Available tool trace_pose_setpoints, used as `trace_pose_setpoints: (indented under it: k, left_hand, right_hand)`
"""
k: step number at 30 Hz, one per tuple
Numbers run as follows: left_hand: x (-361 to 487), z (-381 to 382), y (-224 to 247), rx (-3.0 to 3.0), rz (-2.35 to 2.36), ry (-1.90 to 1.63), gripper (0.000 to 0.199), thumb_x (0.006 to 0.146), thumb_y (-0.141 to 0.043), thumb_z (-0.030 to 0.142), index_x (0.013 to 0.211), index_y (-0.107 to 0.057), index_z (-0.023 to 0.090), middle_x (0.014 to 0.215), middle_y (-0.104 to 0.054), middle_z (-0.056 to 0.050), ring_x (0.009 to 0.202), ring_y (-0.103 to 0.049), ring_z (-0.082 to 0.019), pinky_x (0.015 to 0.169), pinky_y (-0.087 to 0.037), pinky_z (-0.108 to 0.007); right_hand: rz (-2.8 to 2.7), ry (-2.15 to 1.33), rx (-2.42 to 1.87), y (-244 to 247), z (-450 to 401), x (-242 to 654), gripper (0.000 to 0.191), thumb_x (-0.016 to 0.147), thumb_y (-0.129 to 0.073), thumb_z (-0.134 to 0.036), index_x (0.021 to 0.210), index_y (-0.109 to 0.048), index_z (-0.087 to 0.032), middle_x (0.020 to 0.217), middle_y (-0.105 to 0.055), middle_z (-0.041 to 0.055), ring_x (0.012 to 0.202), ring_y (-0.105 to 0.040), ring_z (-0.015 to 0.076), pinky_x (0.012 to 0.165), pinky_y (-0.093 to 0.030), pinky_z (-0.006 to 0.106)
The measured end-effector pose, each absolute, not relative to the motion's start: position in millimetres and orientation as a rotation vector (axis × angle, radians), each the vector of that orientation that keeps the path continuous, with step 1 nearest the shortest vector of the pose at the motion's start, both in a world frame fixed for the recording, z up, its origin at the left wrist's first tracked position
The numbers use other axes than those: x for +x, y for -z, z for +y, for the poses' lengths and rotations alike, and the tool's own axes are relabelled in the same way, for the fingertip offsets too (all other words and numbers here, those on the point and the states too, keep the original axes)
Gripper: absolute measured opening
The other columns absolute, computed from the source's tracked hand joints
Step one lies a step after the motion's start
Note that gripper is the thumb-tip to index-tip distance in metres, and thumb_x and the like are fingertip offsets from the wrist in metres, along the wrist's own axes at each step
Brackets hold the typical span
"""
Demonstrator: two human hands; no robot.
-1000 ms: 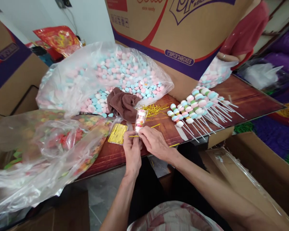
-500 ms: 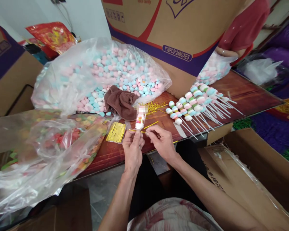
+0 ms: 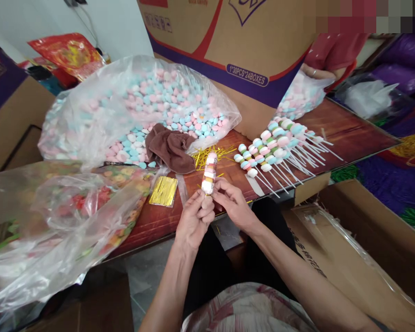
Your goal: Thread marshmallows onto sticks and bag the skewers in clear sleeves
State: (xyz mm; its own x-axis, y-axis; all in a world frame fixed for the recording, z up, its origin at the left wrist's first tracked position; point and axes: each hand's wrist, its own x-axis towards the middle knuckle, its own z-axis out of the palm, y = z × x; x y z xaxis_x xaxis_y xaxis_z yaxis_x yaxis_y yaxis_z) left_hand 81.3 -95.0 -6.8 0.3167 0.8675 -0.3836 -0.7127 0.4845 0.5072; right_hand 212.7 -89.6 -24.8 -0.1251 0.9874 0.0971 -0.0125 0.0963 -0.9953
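My left hand (image 3: 196,216) is closed around the bottom of a wrapped marshmallow skewer (image 3: 209,174), which stands nearly upright with its pink, white and orange pieces in clear film. Its stick is hidden by my fingers. Beside the base, my right hand (image 3: 232,203) is closed in a pinch on a gold twist tie (image 3: 207,195), of which only a speck shows at the neck of the wrapper. Loose gold twist ties (image 3: 216,155) lie behind the skewer. A packet of gold ties (image 3: 163,191) rests to the left of my hands.
A big clear bag of marshmallows (image 3: 134,101) and a brown cloth (image 3: 169,146) lie behind. Finished-looking skewers (image 3: 280,143) are piled at right, sticks toward me. A large carton (image 3: 224,50) stands at the back. Another person's hand (image 3: 316,73) is by a smaller bag.
The skewer has shifted slightly right and tilted. My right hand has come in against its base, and the tie's ends, visible before, are now mostly covered by fingers.
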Motion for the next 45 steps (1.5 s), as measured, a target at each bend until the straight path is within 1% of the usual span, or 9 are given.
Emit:
trace_pose_setpoints:
  k: [7,11,14,20,24,27,32,38,45]
  left_hand:
    - [87,-103,7,0.481,0.84,-1.002,0.031,0.074,-0.079,0.031,0.086,-0.054,0.016,0.055,-0.041,0.009,0.044,-0.023,-0.002,0.041,-0.018,-0.013]
    - [96,-107,18,0.795,1.042,-1.251,0.029,0.079,-0.073,0.041,0.092,-0.06,0.019,0.067,-0.054,0.004,0.054,-0.042,-0.006,0.052,-0.035,-0.016]
    - [96,-109,20,0.964,1.074,-1.224,0.028,0.081,-0.071,0.042,0.093,-0.069,0.017,0.077,-0.061,0.0,0.064,-0.049,-0.008,0.06,-0.041,-0.018]
    - [89,-100,14,0.644,0.964,-1.064,0.026,0.069,-0.084,0.031,0.081,-0.07,0.012,0.061,-0.052,0.004,0.048,-0.033,-0.001,0.045,-0.026,-0.013]
    - [91,-95,7,0.388,0.844,-0.94,0.027,0.062,-0.087,0.02,0.076,-0.066,0.011,0.061,-0.05,0.005,0.046,-0.031,0.001,0.042,-0.026,-0.011]
    - [94,-97,1,0.305,0.849,-0.892,0.028,0.062,-0.087,0.015,0.077,-0.063,0.013,0.061,-0.05,0.006,0.044,-0.033,0.001,0.04,-0.027,-0.01]
    - [98,-104,-6,0.284,0.868,-0.834,0.03,0.063,-0.085,0.012,0.077,-0.059,0.014,0.063,-0.048,0.008,0.042,-0.035,0.001,0.037,-0.031,-0.011]
    - [111,-117,-3,0.405,0.898,-0.792,0.036,0.057,-0.09,0.017,0.074,-0.058,0.017,0.056,-0.048,0.009,0.04,-0.038,-0.002,0.039,-0.039,-0.014]
    - [151,-125,4,0.543,0.888,-0.665,0.032,0.072,-0.08,0.041,0.094,-0.067,0.021,0.097,-0.07,-0.002,0.092,-0.065,-0.017,0.076,-0.056,-0.025]
  right_hand:
    - [-1.71,-0.985,-1.096,18,-93,226,0.006,0.093,-0.043,-0.021,0.087,-0.045,-0.021,0.084,-0.05,0.0014,0.075,-0.047,0.0154,0.071,-0.042,0.03]
    - [-1.777,-0.758,-1.3,14,-97,219,0.005,0.088,-0.039,-0.017,0.087,-0.042,-0.021,0.08,-0.048,0.0014,0.071,-0.045,0.0164,0.068,-0.039,0.032]
    - [-1.7,-0.902,-1.364,7,-98,219,0.006,0.088,-0.04,-0.017,0.087,-0.044,-0.021,0.081,-0.052,0.0008,0.07,-0.049,0.0154,0.066,-0.039,0.03]
    - [-1.393,-1.354,-1.271,10,-104,228,0.01,0.096,-0.039,-0.026,0.088,-0.044,-0.023,0.056,-0.04,-0.0097,0.042,-0.035,0.0086,0.043,-0.033,0.021]
    - [-1.632,-0.773,-1.172,20,-114,231,0.014,0.099,-0.041,-0.023,0.092,-0.054,-0.021,0.082,-0.064,0.0017,0.074,-0.061,0.0136,0.068,-0.052,0.027]
    - [-1.814,-0.266,-1.093,26,-119,236,0.02,0.097,-0.042,-0.014,0.106,-0.06,-0.018,0.103,-0.069,0.0089,0.098,-0.064,0.0171,0.087,-0.053,0.031]
    - [-1.926,0.286,-1.116,26,-126,248,0.015,0.098,-0.049,-0.017,0.1,-0.064,-0.018,0.095,-0.073,0.0046,0.078,-0.064,0.0136,0.07,-0.049,0.028]
    - [-1.948,0.497,-1.166,17,-142,259,0.013,0.095,-0.053,-0.019,0.089,-0.064,-0.018,0.078,-0.066,0.0006,0.066,-0.055,0.0121,0.061,-0.042,0.028]
    - [-1.581,0.042,-1.464,13,-169,269,0.016,0.092,-0.04,-0.018,0.084,-0.054,-0.02,0.075,-0.059,0.0027,0.069,-0.055,0.0138,0.068,-0.047,0.027]
